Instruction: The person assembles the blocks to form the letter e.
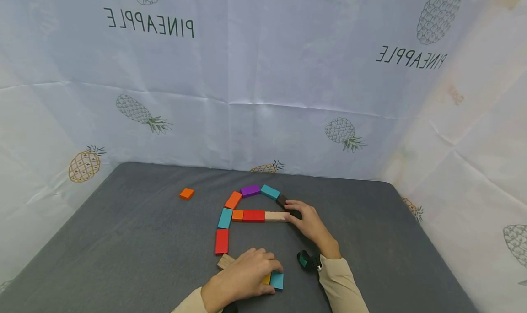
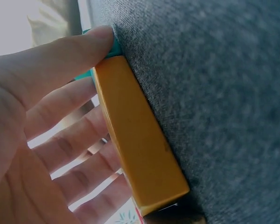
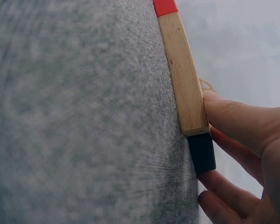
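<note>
My left hand (image 1: 244, 274) lies over the yellow block (image 2: 140, 135) at the near side of the layout. Its thumb presses one side of the teal block (image 1: 277, 280) at the yellow block's end, and the fingers reach round the far side. At the right, my right hand (image 1: 309, 223) holds a black block (image 3: 203, 154) between thumb and fingers, partly hidden in the head view. The thumb also touches the plain wooden block (image 3: 184, 74), whose end meets the black block. A dark brown block (image 1: 282, 200) sits by the right fingertips.
A curved outline holds a purple block (image 1: 250, 191), another teal block (image 1: 270, 192) and a red block (image 1: 222, 241). A crossbar includes a second red block (image 1: 254, 216). One loose orange block (image 1: 187, 193) lies left on the grey table (image 1: 136, 240). A patterned curtain (image 1: 263, 75) hangs behind.
</note>
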Available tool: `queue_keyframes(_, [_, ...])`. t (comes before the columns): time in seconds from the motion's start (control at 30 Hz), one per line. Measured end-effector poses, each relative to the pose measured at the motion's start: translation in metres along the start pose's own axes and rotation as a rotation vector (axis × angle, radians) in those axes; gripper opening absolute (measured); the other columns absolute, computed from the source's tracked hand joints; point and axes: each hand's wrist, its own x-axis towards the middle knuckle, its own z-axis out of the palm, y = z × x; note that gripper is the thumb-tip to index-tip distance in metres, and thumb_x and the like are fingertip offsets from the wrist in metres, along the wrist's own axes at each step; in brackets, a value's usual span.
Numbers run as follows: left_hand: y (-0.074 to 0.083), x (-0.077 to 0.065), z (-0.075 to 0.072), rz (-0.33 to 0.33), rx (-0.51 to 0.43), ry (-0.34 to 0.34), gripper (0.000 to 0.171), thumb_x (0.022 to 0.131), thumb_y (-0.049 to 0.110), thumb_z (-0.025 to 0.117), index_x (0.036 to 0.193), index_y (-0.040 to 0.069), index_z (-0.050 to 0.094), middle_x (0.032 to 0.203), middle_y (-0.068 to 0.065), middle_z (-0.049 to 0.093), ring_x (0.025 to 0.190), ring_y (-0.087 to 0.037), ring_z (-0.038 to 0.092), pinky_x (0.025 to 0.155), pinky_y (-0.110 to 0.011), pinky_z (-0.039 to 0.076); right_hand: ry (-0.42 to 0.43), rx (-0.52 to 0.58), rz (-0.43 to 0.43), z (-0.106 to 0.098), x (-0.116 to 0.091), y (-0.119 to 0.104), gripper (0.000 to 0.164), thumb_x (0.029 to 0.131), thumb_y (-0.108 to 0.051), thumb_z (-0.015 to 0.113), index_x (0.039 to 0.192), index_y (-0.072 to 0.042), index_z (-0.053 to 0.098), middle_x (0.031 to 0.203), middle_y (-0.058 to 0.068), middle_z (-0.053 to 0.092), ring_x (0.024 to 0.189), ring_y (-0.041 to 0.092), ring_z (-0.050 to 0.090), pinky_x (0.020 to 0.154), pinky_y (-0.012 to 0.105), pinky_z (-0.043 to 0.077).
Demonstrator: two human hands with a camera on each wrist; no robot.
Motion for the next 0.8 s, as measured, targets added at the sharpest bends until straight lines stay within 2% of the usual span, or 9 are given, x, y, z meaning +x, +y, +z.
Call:
queue_keyframes(0.23, [-0.003, -0.002, -0.006, -0.005, -0.041, -0.001, 0.036, 0.083, 0.04, 0.08, 0.114, 0.023, 0.073, 0.105, 0.012, 0.069, 0.089, 0.0, 0.055, 0.083, -0.023, 0.051, 0.004, -0.008, -0.009, 0.0, 0.0, 0.0, 0.034, 0.094, -0.018, 0.068, 0.124, -0.002, 0.068, 0.139, 0.015, 0.06, 0.133, 0.038, 0.051, 0.109, 0.057, 0.041])
queue_keyframes(0.53, [-0.01, -0.006, -0.021, -0.082, -0.088, 0.002, 0.036, 0.084, 0.037, 0.079, 0.115, 0.021, 0.073, 0.104, 0.011, 0.069, 0.087, 0.001, 0.053, 0.082, -0.022, 0.05, 0.006, -0.01, -0.007, 0.0, 0.001, 0.0, 0.034, 0.093, -0.018, 0.069, 0.123, -0.002, 0.069, 0.138, 0.015, 0.06, 0.133, 0.038, 0.051, 0.109, 0.057, 0.04])
queue_keyframes(0.8, [-0.017, -0.011, -0.031, -0.134, -0.118, 0.047, 0.035, 0.085, 0.033, 0.079, 0.116, 0.019, 0.073, 0.105, 0.007, 0.069, 0.089, -0.003, 0.055, 0.083, -0.026, 0.051, 0.012, -0.009, 0.003, 0.001, 0.0, 0.0, 0.033, 0.093, -0.017, 0.069, 0.123, -0.002, 0.069, 0.137, 0.015, 0.061, 0.133, 0.038, 0.052, 0.11, 0.057, 0.04])
